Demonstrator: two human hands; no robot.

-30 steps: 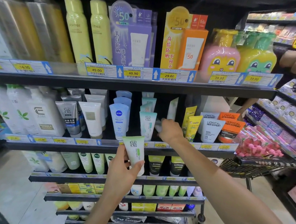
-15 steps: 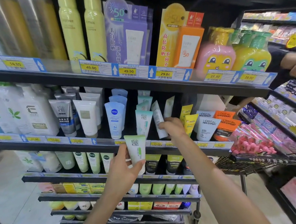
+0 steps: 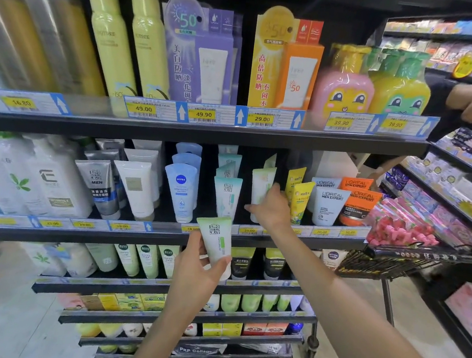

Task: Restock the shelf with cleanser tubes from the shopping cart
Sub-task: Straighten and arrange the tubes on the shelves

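My left hand (image 3: 194, 270) grips a white-and-green cleanser tube (image 3: 216, 242), held upright in front of the middle shelf's price rail (image 3: 125, 227). My right hand (image 3: 269, 207) reaches into that shelf and holds a second white-green cleanser tube (image 3: 261, 186), standing it upright in a dark gap. A teal tube row (image 3: 226, 195) is to the left of the gap and small yellow tubes (image 3: 299, 198) to its right. The black wire shopping cart (image 3: 389, 262) sits at the right, below shelf height.
Nivea tubes (image 3: 181, 190) and grey men's tubes (image 3: 98, 184) fill the shelf further left, L'Oreal tubes (image 3: 329, 203) further right. Sunscreen boxes and bottles crowd the shelf above. A person (image 3: 470, 98) leans in at the far right, beside another shelving unit.
My right hand has pulled a tilted tube forward and stood it upright in the gap. My left hand and its tube stay almost where they were. The view moved slightly closer.
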